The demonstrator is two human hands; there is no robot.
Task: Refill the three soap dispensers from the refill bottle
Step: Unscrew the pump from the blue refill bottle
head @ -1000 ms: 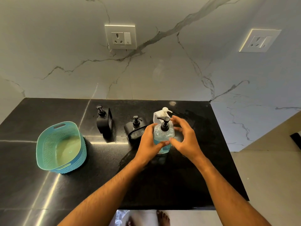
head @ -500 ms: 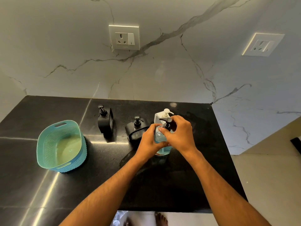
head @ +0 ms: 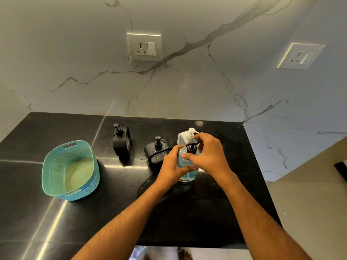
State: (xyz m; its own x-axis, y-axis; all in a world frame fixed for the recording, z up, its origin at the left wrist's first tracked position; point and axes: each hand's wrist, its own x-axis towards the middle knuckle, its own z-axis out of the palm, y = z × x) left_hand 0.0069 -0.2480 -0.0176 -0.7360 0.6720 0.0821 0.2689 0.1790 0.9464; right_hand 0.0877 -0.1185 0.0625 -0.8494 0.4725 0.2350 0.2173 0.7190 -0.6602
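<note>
Left hand: I see it wrapped round the body of the clear blue bottle, gripping.
Right hand: closed over the black pump head, fingers pinching it.
Blue bottle: upright on the black counter, just in front of the white-pump bottle.
Black dispensers: one further left, one beside my left hand.
Teal basket: far left, well apart.

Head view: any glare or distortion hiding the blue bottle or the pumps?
Head view: bright glare streaks cross the black counter near the teal basket, clear of the blue bottle; wide-angle bending curves the wall and counter edges; both hands, left hand and right hand, cover much of the bottle; the black dispensers stay sharp.
</note>
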